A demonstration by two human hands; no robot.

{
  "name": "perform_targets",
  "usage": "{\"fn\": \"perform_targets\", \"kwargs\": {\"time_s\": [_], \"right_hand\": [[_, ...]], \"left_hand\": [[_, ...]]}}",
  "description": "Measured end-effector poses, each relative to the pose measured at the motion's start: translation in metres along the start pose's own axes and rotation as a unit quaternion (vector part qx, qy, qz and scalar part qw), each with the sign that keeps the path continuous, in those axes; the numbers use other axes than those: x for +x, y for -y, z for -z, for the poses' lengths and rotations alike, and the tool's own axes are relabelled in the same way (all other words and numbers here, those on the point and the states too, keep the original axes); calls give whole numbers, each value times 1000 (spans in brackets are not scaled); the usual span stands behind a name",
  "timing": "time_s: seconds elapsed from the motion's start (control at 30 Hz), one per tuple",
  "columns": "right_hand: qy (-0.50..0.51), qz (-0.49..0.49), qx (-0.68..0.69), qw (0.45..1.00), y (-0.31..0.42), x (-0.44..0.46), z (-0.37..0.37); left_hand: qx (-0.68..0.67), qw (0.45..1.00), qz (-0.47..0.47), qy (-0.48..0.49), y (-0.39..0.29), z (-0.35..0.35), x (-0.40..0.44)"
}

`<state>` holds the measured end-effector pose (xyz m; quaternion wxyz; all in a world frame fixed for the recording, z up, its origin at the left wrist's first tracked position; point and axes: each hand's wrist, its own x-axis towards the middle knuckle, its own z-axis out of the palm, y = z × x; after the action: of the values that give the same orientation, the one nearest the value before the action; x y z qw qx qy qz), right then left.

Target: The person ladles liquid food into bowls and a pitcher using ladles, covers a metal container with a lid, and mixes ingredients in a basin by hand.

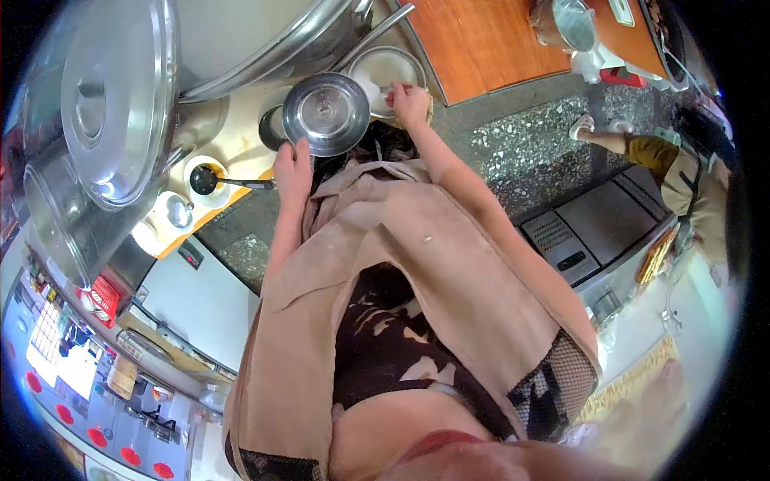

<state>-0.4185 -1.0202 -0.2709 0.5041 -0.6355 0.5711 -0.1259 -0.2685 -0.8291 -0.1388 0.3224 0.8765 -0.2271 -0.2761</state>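
Observation:
My left hand (294, 167) grips the near left rim of a shallow round steel bowl (325, 108), whose shiny inside faces up. The bowl appears to have nothing in it. My right hand (411, 104) is closed at the near right side of a round metal-rimmed container (419, 70) with white contents. A small pale piece shows at my right fingertips, too small to name. Partly under the steel bowl's left side sits a small dark round dish (271, 128). Left of my left wrist, a black ladle (233, 183) rests across a white bowl (192, 168).
A large steel pot (265, 60) stands behind the bowls, with a big metal lid (120, 88) to its left. A small clear-looking cup (175, 210) sits near the counter edge. An orange-brown wooden board (489, 48) is at the back right. Another person (682, 172) stands at far right.

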Motion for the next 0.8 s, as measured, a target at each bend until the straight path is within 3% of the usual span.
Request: {"fn": "perform_targets", "kwargs": {"time_s": [0.07,0.2,0.37,0.57,0.63,0.67,0.73,0.77,0.8], "right_hand": [[-41,-126,150,980,13,-8,0],[-40,-171,308,935,26,-10,22],[-55,-144,308,939,55,-19,53],[-48,7,225,973,118,-70,94],[-51,108,196,973,131,-92,85],[-51,276,51,958,124,-95,80],[-154,402,-64,901,131,-97,84],[-146,410,-66,898,130,-91,78],[-146,260,45,953,119,-79,77]], "left_hand": [[11,1000,11,-3,1,9,-1],[10,1000,6,-15,7,5,-4],[44,998,-28,-18,23,-3,3],[36,997,-64,-23,9,-14,16],[25,997,-70,-25,2,-20,16],[23,997,-73,-17,-1,-22,16],[18,997,-73,-13,1,-23,14],[24,996,-77,-25,8,-20,16],[31,996,-79,-38,11,-20,15]]}}
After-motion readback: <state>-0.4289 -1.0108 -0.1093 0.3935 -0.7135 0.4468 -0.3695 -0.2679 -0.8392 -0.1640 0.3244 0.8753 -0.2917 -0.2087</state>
